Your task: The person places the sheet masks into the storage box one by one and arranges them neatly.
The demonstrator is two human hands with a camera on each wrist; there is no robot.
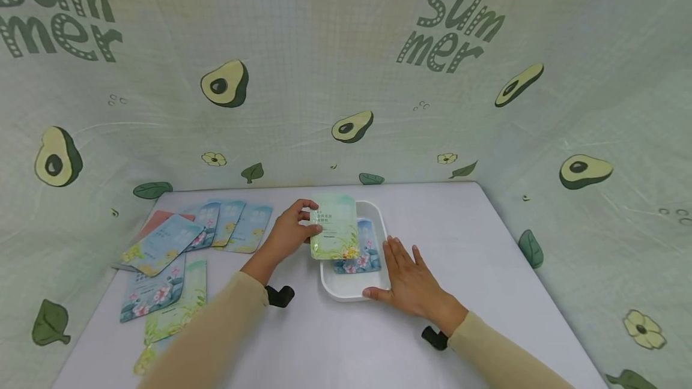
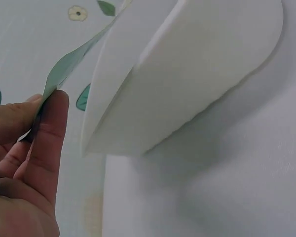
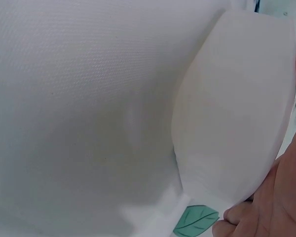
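Note:
My left hand (image 1: 289, 232) pinches the left edge of a light green face mask packet (image 1: 335, 227) between thumb and fingers. The packet is held over a white tray (image 1: 348, 294) and overlaps its left rim in the head view. Inside the tray lies a blue face mask packet (image 1: 367, 257) with pink flowers, partly hidden by the green one. My right hand (image 1: 413, 284) rests at the tray's right side, its fingers extended along the rim. In the left wrist view the green packet (image 2: 66, 64) bends up from the fingertips beside the tray's wall (image 2: 187, 79).
Several more packets lie overlapping on the table's left side: blue ones (image 1: 248, 230), a flowered blue one (image 1: 154, 293), a green one (image 1: 175, 311) and a reddish one (image 1: 157, 221). A patterned curtain (image 1: 292, 107) surrounds the white table (image 1: 454, 227) at the back and sides.

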